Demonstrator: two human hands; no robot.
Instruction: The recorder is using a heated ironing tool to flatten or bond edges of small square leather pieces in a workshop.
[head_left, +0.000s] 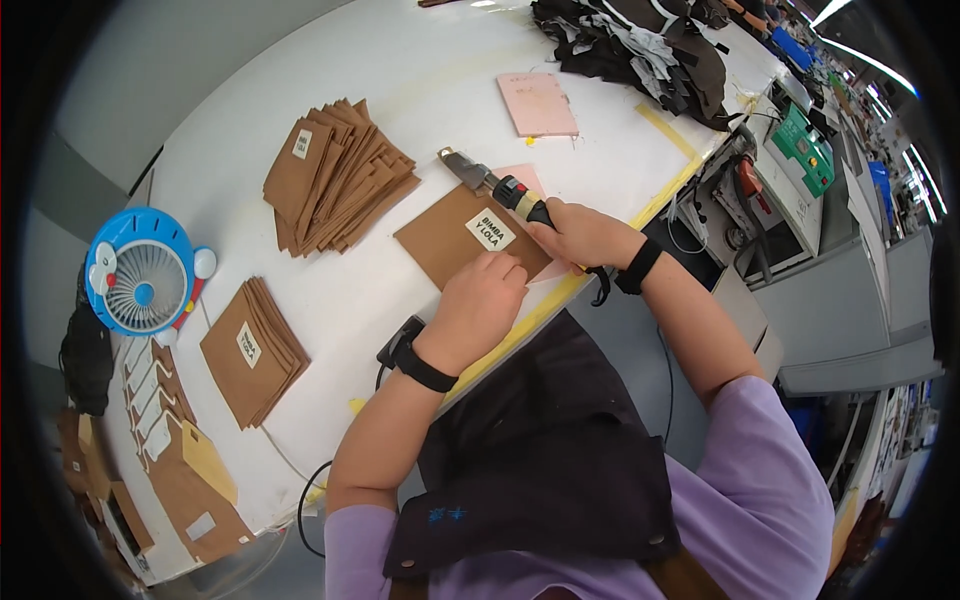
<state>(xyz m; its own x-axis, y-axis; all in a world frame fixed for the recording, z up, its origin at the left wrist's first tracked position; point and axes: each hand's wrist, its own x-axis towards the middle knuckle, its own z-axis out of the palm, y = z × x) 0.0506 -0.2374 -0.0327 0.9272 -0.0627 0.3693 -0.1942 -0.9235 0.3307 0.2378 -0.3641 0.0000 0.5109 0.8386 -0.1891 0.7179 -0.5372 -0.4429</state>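
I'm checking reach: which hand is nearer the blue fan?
The left. The left hand, at the brown piece, is right of the blue fan; the right hand, holding the handheld tool, is farther right.

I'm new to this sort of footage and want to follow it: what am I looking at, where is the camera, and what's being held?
There is no robot here, just a person working with bare hands. The one picture comes from a wide fisheye camera on the person's head, looking down, so straight edges bend near the rim. The right hand grips a handheld tool with a dark handle and a metal tip. The left hand rests its fingers by a white label on a flat brown piece. On the white table also lie a fanned stack and a smaller stack of brown pieces, a pink pad, a blue fan and a heap of dark scraps.
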